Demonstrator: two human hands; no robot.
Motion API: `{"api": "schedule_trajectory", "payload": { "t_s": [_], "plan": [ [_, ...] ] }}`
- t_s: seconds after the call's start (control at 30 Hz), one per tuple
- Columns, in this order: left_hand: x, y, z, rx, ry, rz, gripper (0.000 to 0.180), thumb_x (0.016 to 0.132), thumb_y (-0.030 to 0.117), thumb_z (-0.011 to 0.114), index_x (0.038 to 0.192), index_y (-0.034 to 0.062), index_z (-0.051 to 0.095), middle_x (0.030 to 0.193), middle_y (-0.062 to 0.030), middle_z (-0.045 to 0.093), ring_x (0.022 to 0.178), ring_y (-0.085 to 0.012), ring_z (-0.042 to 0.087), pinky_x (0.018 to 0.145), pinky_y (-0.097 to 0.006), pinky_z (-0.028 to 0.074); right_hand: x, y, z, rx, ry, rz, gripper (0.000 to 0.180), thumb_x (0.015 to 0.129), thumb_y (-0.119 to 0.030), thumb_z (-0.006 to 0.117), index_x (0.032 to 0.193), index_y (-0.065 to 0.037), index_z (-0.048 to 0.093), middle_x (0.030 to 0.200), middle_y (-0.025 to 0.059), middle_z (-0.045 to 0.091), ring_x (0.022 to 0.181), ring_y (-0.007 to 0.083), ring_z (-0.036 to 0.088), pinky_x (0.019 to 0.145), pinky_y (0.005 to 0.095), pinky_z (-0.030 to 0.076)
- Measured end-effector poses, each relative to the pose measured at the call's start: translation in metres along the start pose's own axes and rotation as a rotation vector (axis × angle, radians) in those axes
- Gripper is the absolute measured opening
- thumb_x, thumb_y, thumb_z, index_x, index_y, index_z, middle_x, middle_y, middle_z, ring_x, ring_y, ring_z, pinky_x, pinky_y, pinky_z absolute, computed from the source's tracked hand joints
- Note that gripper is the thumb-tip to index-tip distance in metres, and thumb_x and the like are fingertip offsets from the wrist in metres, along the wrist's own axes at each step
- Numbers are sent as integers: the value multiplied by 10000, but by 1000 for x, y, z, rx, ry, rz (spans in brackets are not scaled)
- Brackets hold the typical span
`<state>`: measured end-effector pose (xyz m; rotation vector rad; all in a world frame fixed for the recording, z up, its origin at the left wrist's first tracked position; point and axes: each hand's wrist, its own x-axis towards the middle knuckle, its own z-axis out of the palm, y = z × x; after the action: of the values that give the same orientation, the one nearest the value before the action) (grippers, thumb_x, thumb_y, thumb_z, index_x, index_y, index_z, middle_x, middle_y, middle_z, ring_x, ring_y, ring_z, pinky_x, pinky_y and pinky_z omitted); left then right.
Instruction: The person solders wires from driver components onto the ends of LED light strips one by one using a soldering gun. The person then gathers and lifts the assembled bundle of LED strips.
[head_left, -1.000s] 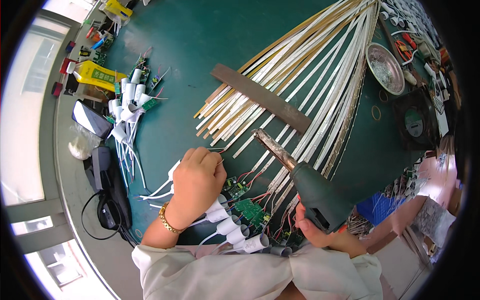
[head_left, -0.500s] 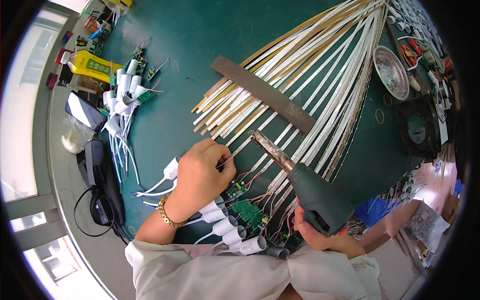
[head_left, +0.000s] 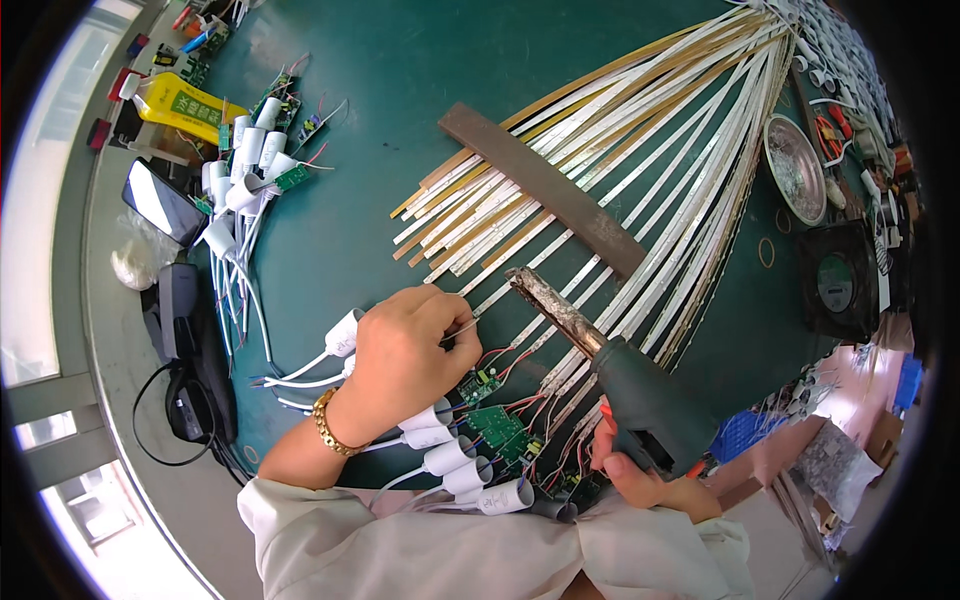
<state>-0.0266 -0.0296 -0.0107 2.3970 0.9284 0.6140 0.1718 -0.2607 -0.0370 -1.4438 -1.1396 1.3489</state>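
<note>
On the green table, a thin wire is pinched by the left hand. The soldering gun is gripped by the right hand, its long tip slanting far-left toward the nearby wire.

The table top is deep green. White and pale yellow LED strips fan out beyond the soldering gun, which has a dark grey body and a scorched brown tip. A rusty brown bar crosses the strips. Green circuit boards trail red wires just below the left hand, beside white capacitors. A gold bracelet circles that wrist. Further off lies a yellow bottle.
</note>
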Motion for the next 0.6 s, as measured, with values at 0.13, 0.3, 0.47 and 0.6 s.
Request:
{"api": "schedule_trajectory", "payload": {
  "t_s": [0.13,0.3,0.47,0.6],
  "plan": [
    [4,2,4,93,10,13,95,657,13,700,704,60,631,633,-66,563,583,-249,586,507,-363,470,7,-12,-7,-35,-14,-54,646,887,-339,674,1358,-9,380,834,75,570,705,151,580,626,317,498],
    [3,2,3,131,15,-6,86,646,31,696,680,66,625,630,-66,564,577,-247,585,493,-359,461,9,-17,-6,-60,-10,-126,613,883,-312,681,1336,-3,405,845,96,581,706,158,586,626,318,498],
    [2,2,4,121,24,3,100,650,-4,699,694,52,630,630,-62,573,540,-221,575,492,-331,456,-5,-11,-10,-157,12,-138,571,875,-296,693,1305,-22,435,834,96,601,721,164,591,640,320,496],
    [1,1,4,136,23,16,97,648,2,702,691,51,631,628,-58,573,529,-213,571,485,-327,452,-1,-17,-10,-174,-13,2,320,737,-223,714,1003,-74,618,811,53,647,715,208,630,637,335,512]
  ]
}}
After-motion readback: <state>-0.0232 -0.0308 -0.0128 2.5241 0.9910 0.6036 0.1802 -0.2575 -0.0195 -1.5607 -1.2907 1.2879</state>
